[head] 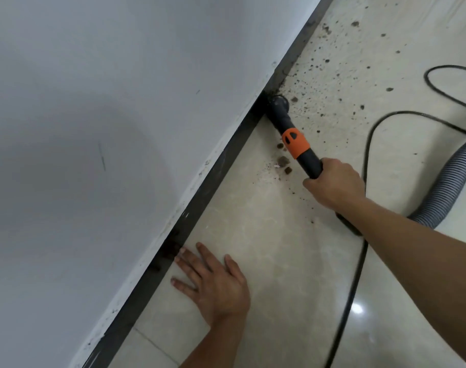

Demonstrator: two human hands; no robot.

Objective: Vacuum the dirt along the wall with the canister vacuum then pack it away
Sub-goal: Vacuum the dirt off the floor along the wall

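Your right hand [335,184] clenches the black wand [295,143], whose tip meets the dark skirting [200,208] amid scattered dirt [283,160], its mouth hidden. Your left hand [213,282] lies flat, fingers [205,254] straight, on the near floor [279,261]. The grey hose [444,187] is cut off at the right edge.

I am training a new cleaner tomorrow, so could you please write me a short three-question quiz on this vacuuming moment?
1. True or false: the left hand lies flat on the floor.
2. Multiple choice: the nozzle is at A) the black baseboard, B) the grey hose, C) the black cord.
3. Fill in: the right hand grips the wand just behind its ___ band.
Key: 1 true; 2 A; 3 orange.
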